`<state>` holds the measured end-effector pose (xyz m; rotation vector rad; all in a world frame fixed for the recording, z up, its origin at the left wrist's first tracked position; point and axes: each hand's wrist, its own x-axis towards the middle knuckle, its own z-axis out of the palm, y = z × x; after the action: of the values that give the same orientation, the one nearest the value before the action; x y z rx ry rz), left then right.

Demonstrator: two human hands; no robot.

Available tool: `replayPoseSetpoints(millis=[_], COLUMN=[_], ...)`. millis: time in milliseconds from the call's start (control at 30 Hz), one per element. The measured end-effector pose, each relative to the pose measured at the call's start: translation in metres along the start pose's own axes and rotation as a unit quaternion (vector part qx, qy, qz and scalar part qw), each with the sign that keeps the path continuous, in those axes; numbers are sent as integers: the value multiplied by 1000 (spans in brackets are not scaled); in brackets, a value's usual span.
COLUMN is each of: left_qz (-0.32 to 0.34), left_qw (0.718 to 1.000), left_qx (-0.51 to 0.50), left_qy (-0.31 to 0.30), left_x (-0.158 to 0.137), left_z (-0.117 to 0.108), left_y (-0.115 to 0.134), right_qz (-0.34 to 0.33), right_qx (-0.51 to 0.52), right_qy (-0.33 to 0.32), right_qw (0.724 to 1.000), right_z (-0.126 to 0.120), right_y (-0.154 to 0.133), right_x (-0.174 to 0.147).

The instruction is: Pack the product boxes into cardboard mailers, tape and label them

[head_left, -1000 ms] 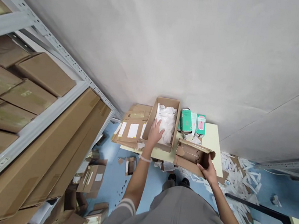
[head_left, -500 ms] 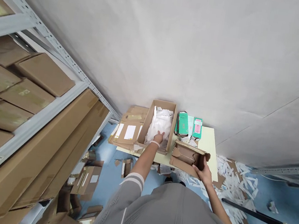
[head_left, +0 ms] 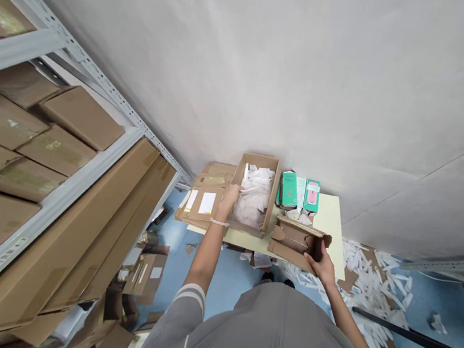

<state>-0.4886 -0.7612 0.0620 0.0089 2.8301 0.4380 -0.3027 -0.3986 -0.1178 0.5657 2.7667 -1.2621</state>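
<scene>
A tall open cardboard box [head_left: 271, 202] stands on the table, with crumpled white packets [head_left: 255, 192] inside. My left hand [head_left: 229, 199] is closed over its left wall near the rim; the fingertips are partly hidden. To the right, a smaller open cardboard box [head_left: 289, 255] lies tilted at the table's front edge, its inside bare brown card. My right hand [head_left: 321, 265] grips this smaller box by its right end, thumb on the front side. Behind it are green boxes [head_left: 289, 190] and a green-and-pink box [head_left: 312, 195].
Flattened cardboard [head_left: 207, 185] with white labels covers the left of the pale yellow table [head_left: 338, 235]. A metal shelf [head_left: 20, 236] full of cartons rises at left. White scraps [head_left: 370, 297] litter the floor at right, near a black bar [head_left: 400, 330].
My left hand has come out from among the white packets and moved left to the tall box's wall. My right hand keeps hold of the smaller box. The view has shifted slightly.
</scene>
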Motion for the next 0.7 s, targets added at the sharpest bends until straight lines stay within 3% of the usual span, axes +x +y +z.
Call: replayPoseSetpoints(millis=[133,233,300,533,633,700], left_qz=[47,91,99,35,80,146], left_qw=[994,972,959,913,915,927], left_qx=[-69,-164,-215,-379,-376,-340], left_qy=[72,139,154,147,120,60], left_x=[-29,-50,-60,-74,-79,-85], left_z=[-16,-17,-14,4,16,28], left_y=[-11,-14,-14,-3,10,25], right_qz=[-11,-3,3,-1,-3,-4], right_qx=[2,-3,-3,9,13,19], right_qy=[4,1,2,12,14,12], right_qw=[1000,1000,1000,1000,1000,1000], right_z=[0,0,1,2,1,0], right_y=[1,1,1,0,-2,-4], right_x=[-1,-1,-2,-5,-7,-7])
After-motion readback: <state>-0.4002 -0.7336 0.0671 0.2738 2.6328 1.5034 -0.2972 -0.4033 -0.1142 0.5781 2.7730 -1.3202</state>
